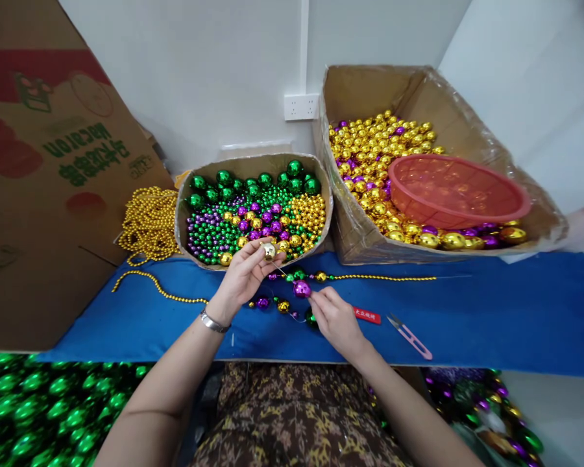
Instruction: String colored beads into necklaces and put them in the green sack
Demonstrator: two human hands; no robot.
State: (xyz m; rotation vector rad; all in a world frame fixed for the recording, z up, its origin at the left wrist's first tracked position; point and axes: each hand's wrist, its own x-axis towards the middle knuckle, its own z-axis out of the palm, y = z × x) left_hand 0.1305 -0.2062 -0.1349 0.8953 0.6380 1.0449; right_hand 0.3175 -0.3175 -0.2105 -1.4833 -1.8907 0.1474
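My left hand pinches a shiny gold bead just in front of the small bead box. A thin needle or thread runs from that bead down toward my right hand. My right hand's fingers are closed by a purple bead on the strand; whether they grip the bead or the thread I cannot tell. Purple, gold and green beads on that strand lie on the blue mat between my hands. A silver watch sits on my left wrist.
A large cardboard box of gold and purple beads holds a red plastic basket. Gold bead chains pile at the left. Pink thread snips and a red label lie on the mat. Green beads fill the lower left.
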